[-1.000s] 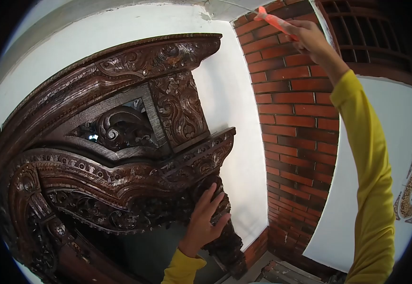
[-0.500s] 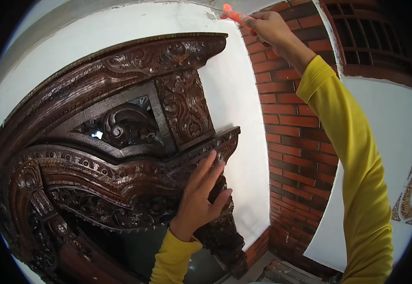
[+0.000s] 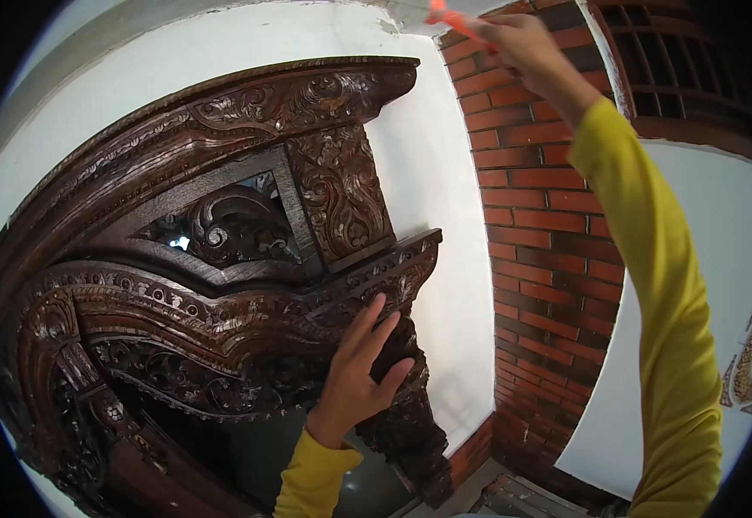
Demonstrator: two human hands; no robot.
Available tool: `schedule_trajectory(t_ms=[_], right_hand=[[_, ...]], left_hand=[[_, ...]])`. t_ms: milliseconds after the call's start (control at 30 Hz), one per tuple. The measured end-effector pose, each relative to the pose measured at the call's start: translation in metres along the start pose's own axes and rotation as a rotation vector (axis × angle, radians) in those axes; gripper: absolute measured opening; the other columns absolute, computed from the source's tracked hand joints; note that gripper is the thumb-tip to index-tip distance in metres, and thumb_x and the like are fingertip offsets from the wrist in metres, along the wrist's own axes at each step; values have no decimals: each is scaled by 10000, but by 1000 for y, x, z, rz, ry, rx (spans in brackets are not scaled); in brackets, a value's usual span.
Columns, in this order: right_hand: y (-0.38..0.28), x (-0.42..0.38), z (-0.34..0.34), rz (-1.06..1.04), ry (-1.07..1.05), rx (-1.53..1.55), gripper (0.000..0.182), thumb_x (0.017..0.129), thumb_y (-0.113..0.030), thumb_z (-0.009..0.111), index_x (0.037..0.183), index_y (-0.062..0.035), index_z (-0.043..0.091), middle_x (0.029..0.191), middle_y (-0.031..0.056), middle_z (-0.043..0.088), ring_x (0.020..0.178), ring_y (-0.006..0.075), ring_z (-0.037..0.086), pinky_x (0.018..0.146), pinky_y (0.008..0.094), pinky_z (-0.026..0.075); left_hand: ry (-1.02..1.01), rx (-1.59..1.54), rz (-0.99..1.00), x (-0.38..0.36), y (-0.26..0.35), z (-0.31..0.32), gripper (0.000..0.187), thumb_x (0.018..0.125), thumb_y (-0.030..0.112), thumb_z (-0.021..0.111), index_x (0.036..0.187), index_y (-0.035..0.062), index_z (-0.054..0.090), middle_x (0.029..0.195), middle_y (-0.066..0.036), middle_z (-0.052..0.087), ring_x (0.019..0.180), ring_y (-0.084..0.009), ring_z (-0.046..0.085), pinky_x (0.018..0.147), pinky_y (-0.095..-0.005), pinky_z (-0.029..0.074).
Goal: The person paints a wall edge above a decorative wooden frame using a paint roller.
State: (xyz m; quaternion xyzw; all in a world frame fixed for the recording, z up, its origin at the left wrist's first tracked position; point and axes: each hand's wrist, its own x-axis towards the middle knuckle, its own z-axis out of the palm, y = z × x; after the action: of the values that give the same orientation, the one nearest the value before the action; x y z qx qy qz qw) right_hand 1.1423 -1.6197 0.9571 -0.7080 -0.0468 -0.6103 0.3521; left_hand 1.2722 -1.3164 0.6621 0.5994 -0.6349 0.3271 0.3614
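Observation:
High up near the top edge, my right hand (image 3: 531,53) is closed round a bright orange tool (image 3: 455,22), which points up and left toward the corner where white wall and ceiling meet. The tool is smeared by motion, and its kind is not clear. Lower down, my left hand (image 3: 354,384) is open, fingers apart and pointing up, thumb out to the right. It overlaps the dark carved wooden frame (image 3: 341,198), fingertips just below the ledge (image 3: 410,252). Yellow sleeves cover both arms.
A white wall (image 3: 445,345) runs behind the carved frame and meets a red brick wall (image 3: 540,250) on the right. Further right are a dark barred window (image 3: 665,60) and a patterned ornament (image 3: 751,363). Paint is chipped near the ceiling corner.
My right hand has moved right and slightly up with the orange tool. My left hand has slid a little down, away from the ledge, fingers still spread.

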Motion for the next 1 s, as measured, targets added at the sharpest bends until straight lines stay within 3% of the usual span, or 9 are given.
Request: schedule_trajectory(t_ms=[133,233,400,433,533,633,700,800,1000], right_hand=[[0,-7,10,-5,-69,-8,452,913,-317,621,1206,27,588,676,-15,498,472,25,346,401,209,242],[-2,-28,-14,-56,-12,-2,411,882,-376,652,927,33,642,661,-2,504,466,50,358,416,240,248],[-38,-74,-41,-130,7,17,395,905,-354,632,1000,28,654,697,8,527,464,31,353,406,224,271],[-41,-75,-43,-139,-10,-8,350,924,-274,590,1144,-5,624,647,-48,481,446,-11,343,385,166,247],[-50,-65,-53,-134,-135,-72,345,925,-280,588,1108,9,633,674,-27,494,457,-1,352,393,178,260],[-102,-80,-4,109,17,-29,376,926,-349,624,1024,11,671,641,13,523,467,87,395,396,254,288],[-116,-78,13,139,-23,-185,367,930,-329,617,1090,-2,666,634,13,534,456,88,398,400,250,302],[-56,-28,62,-143,-53,-8,345,928,-279,575,1085,21,639,708,-1,511,472,11,359,401,198,278],[-85,-93,34,-75,-19,59,408,909,-327,601,1100,33,633,727,8,520,477,26,359,414,206,266]], left_hand=[[-2,28,57,30,7,-2,542,830,198,723,1278,-41,533,1424,-241,431,1305,-375,450,1055,-420,384],[12,53,102,42,6,-12,539,835,202,713,1279,-44,531,1420,-240,435,1304,-375,451,1055,-421,383],[21,91,116,47,10,-28,539,833,200,710,1279,-43,532,1419,-237,436,1303,-380,449,1058,-425,379],[24,88,117,46,11,-30,540,831,200,712,1279,-42,532,1420,-236,436,1303,-381,448,1058,-426,379],[22,97,121,41,15,-33,540,832,202,711,1280,-41,533,1419,-237,436,1302,-383,449,1057,-426,381],[24,128,103,37,17,-37,549,828,205,715,1283,-41,530,1418,-237,438,1300,-381,453,1056,-426,382],[34,127,107,38,17,-41,554,826,205,717,1287,-38,529,1417,-237,440,1299,-379,455,1056,-425,383],[52,95,108,48,18,-46,566,824,210,719,1297,-30,524,1418,-237,441,1301,-377,454,1058,-423,380],[113,126,139,76,14,-85,596,817,223,725,1326,0,510,1422,-228,444,1306,-367,452,1058,-416,371]])
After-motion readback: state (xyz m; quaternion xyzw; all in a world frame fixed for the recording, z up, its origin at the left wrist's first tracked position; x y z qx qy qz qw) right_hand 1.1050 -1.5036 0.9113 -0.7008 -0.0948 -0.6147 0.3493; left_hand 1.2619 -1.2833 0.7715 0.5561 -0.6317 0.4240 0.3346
